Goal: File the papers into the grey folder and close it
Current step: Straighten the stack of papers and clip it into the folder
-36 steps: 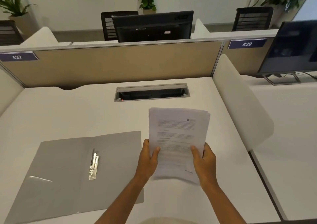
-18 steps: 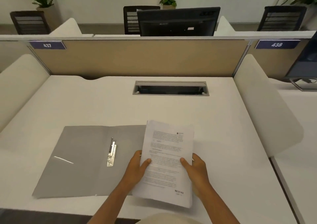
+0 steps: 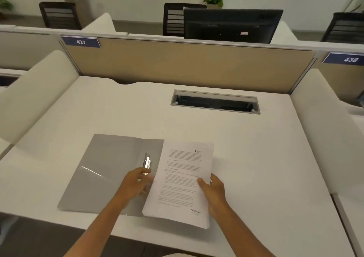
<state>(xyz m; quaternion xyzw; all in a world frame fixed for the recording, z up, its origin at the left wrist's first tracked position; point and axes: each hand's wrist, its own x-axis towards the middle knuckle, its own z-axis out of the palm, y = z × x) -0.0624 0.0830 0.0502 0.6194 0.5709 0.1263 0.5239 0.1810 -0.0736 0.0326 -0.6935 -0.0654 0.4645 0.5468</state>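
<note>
On the white counter [image 3: 246,158], walled by beige partitions [image 3: 187,64], my right hand [image 3: 213,190] pinches the papers [image 3: 183,184] over the open grey folder [image 3: 110,170]; my left hand [image 3: 136,184] curls loosely at its metal clip [image 3: 147,161].

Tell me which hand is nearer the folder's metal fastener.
Left. The left hand has its fingertips at the near end of the metal fastener, by the papers' left edge. The right hand grips their right edge, well away.
</note>
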